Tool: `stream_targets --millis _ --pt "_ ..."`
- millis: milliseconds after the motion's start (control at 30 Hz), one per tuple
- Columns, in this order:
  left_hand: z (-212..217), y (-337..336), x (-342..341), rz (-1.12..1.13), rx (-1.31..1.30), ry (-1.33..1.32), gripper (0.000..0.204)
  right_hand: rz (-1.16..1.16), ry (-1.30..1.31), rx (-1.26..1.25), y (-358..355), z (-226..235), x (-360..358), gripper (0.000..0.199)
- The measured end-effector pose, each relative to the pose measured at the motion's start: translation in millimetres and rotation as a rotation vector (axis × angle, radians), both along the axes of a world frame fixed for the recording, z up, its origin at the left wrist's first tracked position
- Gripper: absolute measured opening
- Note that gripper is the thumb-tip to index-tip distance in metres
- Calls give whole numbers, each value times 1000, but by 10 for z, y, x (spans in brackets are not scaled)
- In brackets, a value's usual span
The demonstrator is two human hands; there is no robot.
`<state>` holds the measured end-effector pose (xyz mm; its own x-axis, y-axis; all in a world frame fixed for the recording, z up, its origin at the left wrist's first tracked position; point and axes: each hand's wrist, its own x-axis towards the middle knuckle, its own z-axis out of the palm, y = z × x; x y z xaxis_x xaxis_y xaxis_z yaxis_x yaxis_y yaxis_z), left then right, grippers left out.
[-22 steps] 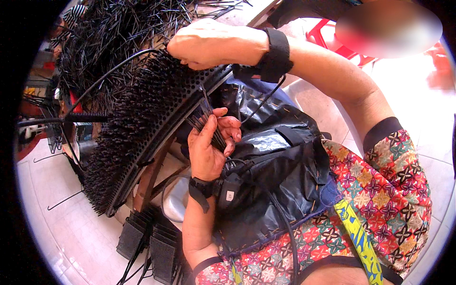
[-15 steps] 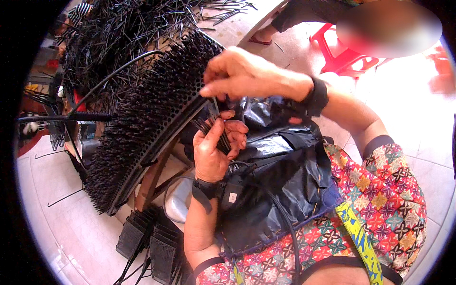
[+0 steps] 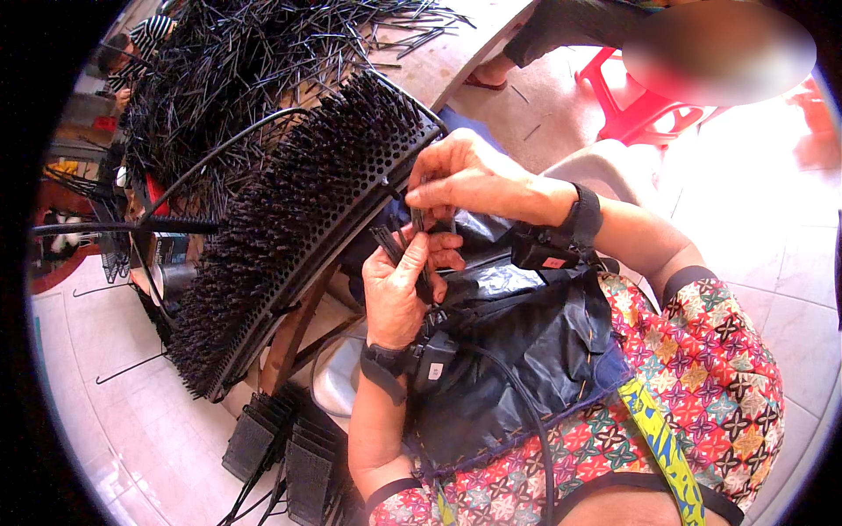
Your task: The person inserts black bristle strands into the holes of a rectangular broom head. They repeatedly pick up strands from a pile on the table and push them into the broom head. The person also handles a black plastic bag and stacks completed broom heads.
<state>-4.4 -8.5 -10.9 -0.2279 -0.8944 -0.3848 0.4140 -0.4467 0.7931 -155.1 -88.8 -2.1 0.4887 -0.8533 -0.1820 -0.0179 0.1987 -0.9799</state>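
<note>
I see my left hand [image 3: 399, 289] gripping a bundle of black pins [image 3: 388, 241] beside the perforated board [image 3: 298, 210]; my right hand [image 3: 469, 175] pinches one pin.

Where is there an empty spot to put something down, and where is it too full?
Bare pale floor tiles show left of the perforated black board, crossed by a few stray wires. The wooden tabletop has a bare strip beside the pile of black sticks. It is crowded at the lap: left hand, right hand and black plastic bag meet there.
</note>
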Motion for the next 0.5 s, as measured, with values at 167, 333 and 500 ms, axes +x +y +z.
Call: stream_targets --millis 167,333,500 --pt "-76 4 41 70 -46 -135 20 -147 -44 2 -13 -26 -112 10" --pt "-48 17 40 59 -32 -102 20 -189 -269 240 60 -86 -107 11" --pt "-25 14 6 74 -8 -150 19 -197 -231 237 63 -80 -131 9"
